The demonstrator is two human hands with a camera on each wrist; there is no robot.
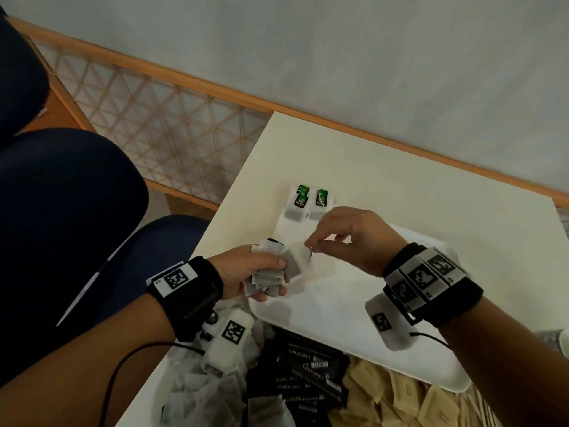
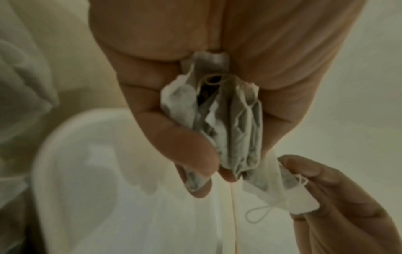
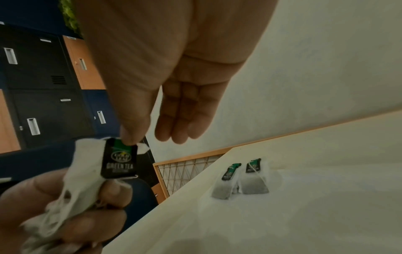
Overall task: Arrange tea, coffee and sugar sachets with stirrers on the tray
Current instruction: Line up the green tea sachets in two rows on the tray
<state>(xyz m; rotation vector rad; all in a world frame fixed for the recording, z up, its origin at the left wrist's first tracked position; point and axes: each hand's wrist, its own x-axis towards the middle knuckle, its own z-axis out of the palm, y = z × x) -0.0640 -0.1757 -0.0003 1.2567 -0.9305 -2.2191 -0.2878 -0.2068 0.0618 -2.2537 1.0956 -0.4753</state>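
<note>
- My right hand (image 1: 351,238) pinches the green tag (image 3: 119,158) of one tea bag (image 2: 280,187) between thumb and forefinger, the other fingers loosely straight
- My left hand (image 1: 246,269) is curled tight round a bunch of tea bags (image 2: 228,123), touching the one I pinch
- Both hands hover over the white tray (image 1: 338,306)
- Two tea bags (image 1: 308,201) lie side by side at the tray's far end, tags up
- Just beside the tray's near edge lie black sachets (image 1: 308,377), brown sachets (image 1: 400,399) and more tea bags
</note>
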